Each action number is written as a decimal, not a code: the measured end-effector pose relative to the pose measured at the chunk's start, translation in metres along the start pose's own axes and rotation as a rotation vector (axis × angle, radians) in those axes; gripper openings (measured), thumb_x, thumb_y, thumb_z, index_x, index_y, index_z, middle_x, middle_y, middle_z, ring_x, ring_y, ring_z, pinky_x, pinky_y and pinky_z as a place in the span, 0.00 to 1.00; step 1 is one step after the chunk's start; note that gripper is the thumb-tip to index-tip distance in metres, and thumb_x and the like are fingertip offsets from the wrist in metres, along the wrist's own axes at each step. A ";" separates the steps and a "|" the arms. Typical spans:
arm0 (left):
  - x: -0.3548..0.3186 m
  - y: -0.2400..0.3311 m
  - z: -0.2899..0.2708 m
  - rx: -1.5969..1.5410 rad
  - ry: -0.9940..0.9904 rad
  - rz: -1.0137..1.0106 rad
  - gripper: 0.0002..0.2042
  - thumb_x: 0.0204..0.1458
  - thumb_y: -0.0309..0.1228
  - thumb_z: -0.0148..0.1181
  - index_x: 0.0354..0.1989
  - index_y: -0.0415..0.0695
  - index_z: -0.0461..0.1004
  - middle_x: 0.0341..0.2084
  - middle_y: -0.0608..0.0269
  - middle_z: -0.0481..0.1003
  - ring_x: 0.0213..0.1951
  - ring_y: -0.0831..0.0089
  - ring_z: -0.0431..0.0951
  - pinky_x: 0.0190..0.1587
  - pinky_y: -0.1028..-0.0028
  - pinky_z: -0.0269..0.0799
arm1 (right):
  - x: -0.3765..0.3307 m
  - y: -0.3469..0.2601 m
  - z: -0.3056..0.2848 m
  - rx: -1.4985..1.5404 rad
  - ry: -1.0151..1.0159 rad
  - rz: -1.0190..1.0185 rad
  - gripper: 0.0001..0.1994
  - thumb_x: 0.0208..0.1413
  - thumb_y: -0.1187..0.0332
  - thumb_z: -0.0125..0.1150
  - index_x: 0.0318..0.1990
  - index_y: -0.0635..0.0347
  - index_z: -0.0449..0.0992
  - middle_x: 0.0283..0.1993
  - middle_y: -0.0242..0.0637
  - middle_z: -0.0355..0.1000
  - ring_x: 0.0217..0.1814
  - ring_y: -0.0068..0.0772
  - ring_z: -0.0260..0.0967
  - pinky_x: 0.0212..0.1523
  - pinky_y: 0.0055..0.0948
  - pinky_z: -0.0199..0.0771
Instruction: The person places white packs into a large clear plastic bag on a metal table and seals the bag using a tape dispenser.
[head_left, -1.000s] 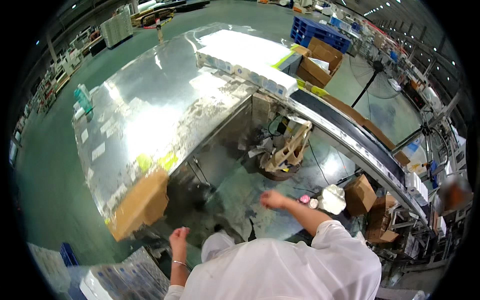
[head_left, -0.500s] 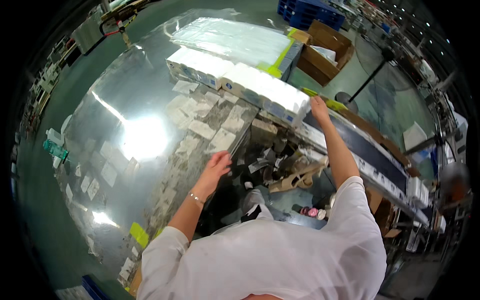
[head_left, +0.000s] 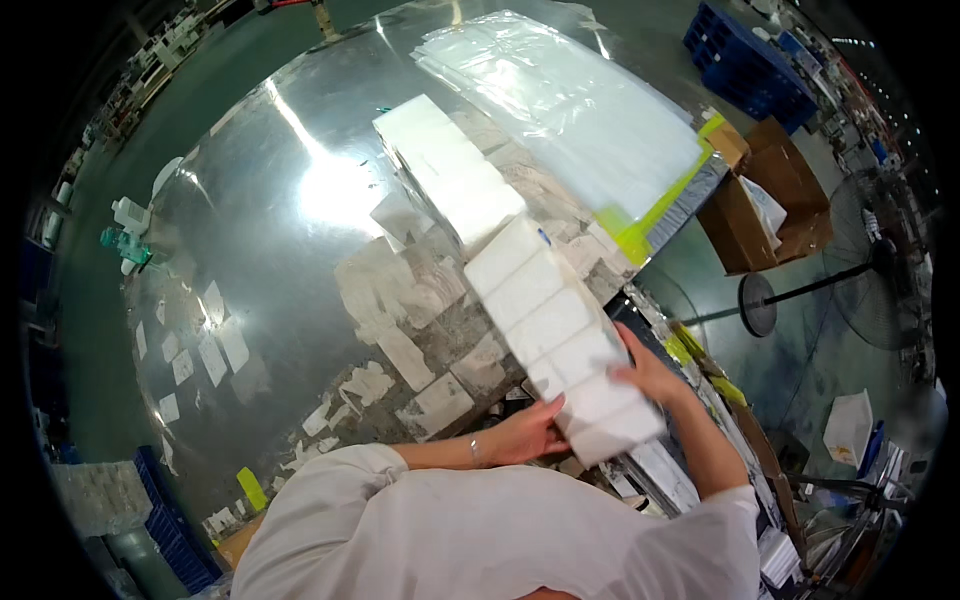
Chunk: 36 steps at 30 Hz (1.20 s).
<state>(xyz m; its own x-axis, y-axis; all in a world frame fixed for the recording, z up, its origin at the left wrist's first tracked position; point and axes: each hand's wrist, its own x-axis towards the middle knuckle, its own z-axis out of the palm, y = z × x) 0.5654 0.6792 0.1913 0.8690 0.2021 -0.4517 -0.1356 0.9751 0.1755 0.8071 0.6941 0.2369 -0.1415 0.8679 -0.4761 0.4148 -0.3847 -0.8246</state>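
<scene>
A row of white wrapped packs [head_left: 545,310], probably tissue packs, lies slantwise from the table's edge toward the conveyor at my right. My left hand [head_left: 530,432] presses against the left side of its near end, thumb uppermost. On the opposite side, my right hand [head_left: 650,375] grips the same row with the thumb over the top; this hand is slightly blurred, and its lower fingers are hidden. Beyond, a second row of white packs [head_left: 445,170] continues toward the far left, its end close to the first row.
The shiny metal table [head_left: 270,330] carries worn paper patches. A stack of clear plastic sheets [head_left: 570,110] lies at its far right, edged with yellow-green tape [head_left: 630,240]. An opened cardboard box [head_left: 775,200], a stand fan [head_left: 757,305] and blue pallets [head_left: 750,70] stand beyond.
My left hand has moved from empty air over the table edge onto the packs. Both hands now hold the near row, which has turned in view as my head moved.
</scene>
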 end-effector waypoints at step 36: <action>-0.075 0.320 -0.102 0.176 0.573 0.925 0.27 0.49 0.28 0.53 0.57 0.47 0.50 0.47 0.59 0.64 0.46 0.66 0.70 0.46 0.65 0.71 | 0.333 -0.241 0.013 -0.476 0.036 -0.229 0.46 0.36 0.50 0.60 0.60 0.68 0.47 0.50 0.56 0.61 0.49 0.48 0.63 0.45 0.39 0.67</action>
<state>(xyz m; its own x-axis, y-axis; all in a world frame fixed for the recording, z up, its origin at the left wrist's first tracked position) 0.4084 0.9860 0.1915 0.1111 0.9042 -0.4125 -0.5105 0.4081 0.7569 0.6478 1.0721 0.2728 -0.2491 0.9263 -0.2826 0.7403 -0.0060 -0.6723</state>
